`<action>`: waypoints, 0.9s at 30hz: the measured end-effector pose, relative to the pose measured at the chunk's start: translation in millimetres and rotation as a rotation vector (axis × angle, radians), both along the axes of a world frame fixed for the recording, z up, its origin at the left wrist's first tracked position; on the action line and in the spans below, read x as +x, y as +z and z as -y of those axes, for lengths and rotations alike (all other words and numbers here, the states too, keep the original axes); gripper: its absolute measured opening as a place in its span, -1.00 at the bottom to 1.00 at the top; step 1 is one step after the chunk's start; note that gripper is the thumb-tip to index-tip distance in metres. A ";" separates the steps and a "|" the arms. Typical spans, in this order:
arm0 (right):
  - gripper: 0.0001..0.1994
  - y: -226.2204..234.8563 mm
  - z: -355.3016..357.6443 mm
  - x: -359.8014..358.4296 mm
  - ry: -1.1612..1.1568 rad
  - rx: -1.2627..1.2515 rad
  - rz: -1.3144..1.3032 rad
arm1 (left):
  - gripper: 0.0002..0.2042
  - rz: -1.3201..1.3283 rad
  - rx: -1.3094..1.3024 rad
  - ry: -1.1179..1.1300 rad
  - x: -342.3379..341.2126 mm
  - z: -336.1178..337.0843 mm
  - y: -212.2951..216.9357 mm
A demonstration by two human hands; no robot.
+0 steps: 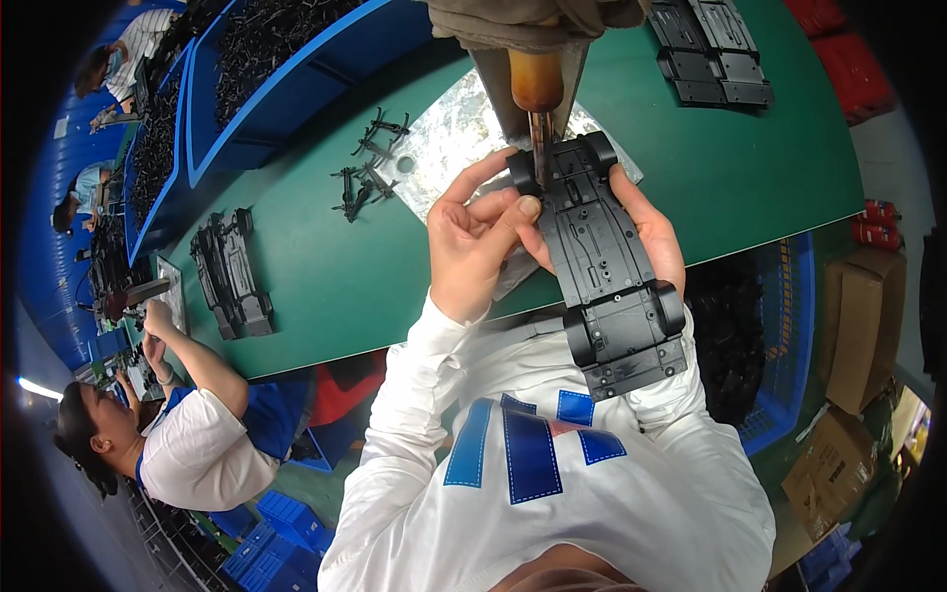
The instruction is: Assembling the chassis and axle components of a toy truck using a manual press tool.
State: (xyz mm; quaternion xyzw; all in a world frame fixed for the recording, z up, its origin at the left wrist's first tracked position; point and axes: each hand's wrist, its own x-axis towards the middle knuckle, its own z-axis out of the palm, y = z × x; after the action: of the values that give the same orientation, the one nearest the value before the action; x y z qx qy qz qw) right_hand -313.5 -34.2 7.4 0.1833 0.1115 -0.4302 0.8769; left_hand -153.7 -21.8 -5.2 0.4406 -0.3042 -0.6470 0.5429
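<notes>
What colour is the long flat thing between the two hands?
The long flat piece is black; it shows best in the head view, the only one.

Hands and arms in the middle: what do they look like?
The left hand and right hand are bare, with no gloves or rings showing. Loose white sleeves cover the arms; the left one reaches the wrist. No cables show on them.

Green table (326,306) with metal plate (444,138), black parts (232,276)

Black chassis (595,252); right grip (655,235) (at its edge)
</notes>
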 end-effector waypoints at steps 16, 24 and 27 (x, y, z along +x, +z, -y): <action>-0.57 3.1 0.2 -0.1 0.003 0.007 -0.002 | -0.52 -0.003 -0.017 -0.013 0.8 -0.8 -0.4; -0.54 1.8 0.2 0.0 0.007 0.017 -0.028 | -0.52 -0.007 -0.002 -0.001 1.0 -2.4 0.8; -0.54 1.5 0.4 0.1 0.008 0.039 -0.038 | -0.52 -0.018 -0.002 0.004 0.2 -2.2 2.5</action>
State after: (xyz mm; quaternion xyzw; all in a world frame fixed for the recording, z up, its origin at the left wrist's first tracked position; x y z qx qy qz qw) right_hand -313.5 -34.6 8.9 0.1917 0.1374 -0.4280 0.8725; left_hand -153.5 -19.6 -2.6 0.4348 -0.2992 -0.6494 0.5474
